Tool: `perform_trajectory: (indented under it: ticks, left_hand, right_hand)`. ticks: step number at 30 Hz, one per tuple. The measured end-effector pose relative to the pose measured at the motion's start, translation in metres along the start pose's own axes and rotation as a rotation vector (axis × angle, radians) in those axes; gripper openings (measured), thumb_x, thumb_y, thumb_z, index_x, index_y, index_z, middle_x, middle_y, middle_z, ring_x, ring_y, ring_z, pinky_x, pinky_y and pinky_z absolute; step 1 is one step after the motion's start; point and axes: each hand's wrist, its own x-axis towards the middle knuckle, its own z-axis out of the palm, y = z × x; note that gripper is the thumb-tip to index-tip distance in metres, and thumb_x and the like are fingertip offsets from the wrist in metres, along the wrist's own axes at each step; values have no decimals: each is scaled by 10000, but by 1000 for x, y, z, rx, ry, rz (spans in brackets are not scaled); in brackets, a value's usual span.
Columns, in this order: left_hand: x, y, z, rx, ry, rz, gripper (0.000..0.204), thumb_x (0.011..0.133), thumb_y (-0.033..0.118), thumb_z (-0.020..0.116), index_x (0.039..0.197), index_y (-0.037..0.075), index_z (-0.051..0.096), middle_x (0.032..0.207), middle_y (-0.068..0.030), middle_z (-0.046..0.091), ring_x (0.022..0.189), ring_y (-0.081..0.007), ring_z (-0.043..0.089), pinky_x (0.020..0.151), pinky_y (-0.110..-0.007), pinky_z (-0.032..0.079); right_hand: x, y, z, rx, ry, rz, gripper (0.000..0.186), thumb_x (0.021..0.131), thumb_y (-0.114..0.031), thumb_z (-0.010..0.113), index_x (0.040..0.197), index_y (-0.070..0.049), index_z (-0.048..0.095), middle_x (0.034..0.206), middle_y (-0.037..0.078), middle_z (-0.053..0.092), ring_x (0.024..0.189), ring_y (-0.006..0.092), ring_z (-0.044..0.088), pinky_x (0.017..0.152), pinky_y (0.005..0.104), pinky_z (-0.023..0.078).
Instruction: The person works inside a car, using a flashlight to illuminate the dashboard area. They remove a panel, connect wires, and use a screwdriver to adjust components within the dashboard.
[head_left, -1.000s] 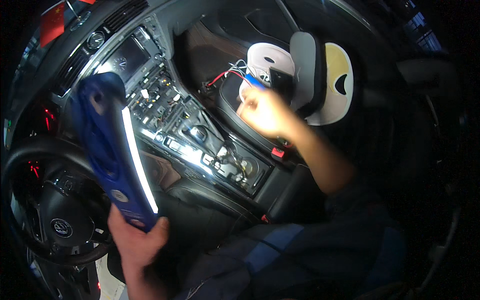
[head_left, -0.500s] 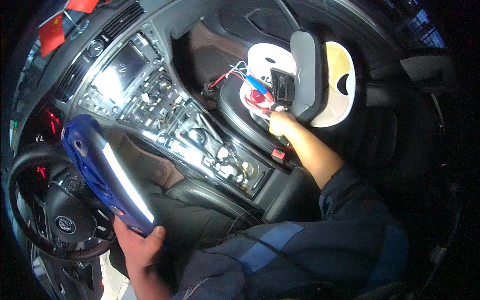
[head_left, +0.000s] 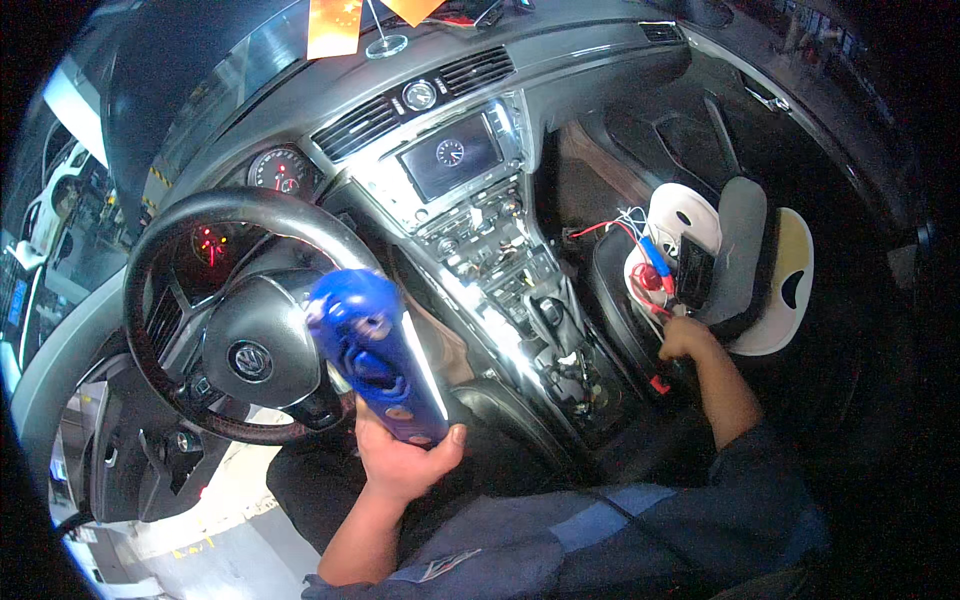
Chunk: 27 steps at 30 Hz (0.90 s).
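A single head-worn fisheye view looks down and forward from the driver's seat of a car. It faces the dashboard, with the steering wheel (head_left: 240,330) at left centre, the centre screen (head_left: 450,155) above the middle and the passenger seat (head_left: 640,300) at right. The left hand (head_left: 400,460) and right hand (head_left: 685,340) rise from the lower edge, close to the lens, and the lap fills the bottom. Straight dash lines bend toward the dark round rim. No second view shares the scene.
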Motion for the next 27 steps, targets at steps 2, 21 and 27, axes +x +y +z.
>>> perform_trajectory:
  ticks: [2,21,27]
  left_hand:
    - [-1,5,-4,-124,-41,-17,694,715,182,933,1277,16,562,1103,-68,652,1010,-188,650,915,-337,540]
    - [114,125,-9,900,-215,395,831,580,317,1003,1264,47,615,1222,-218,614,1084,-412,672,905,-463,576]
    - [200,177,9,1371,-526,653,675,674,354,912,1174,62,565,1255,-206,528,1021,-425,671,805,-512,583]
  right_hand:
    - [-30,-1,-30,-77,-79,-33,491,704,-334,811,1076,-14,780,1115,216,766,1052,361,742,943,456,588]
    - [-83,-180,-236,1659,241,-1167,270,1031,-279,600,1155,-39,580,761,33,591,559,85,506,502,240,396]
    - [-65,-202,-223,1966,40,-1320,453,1046,-549,589,994,-100,564,713,48,604,517,144,575,489,289,465]
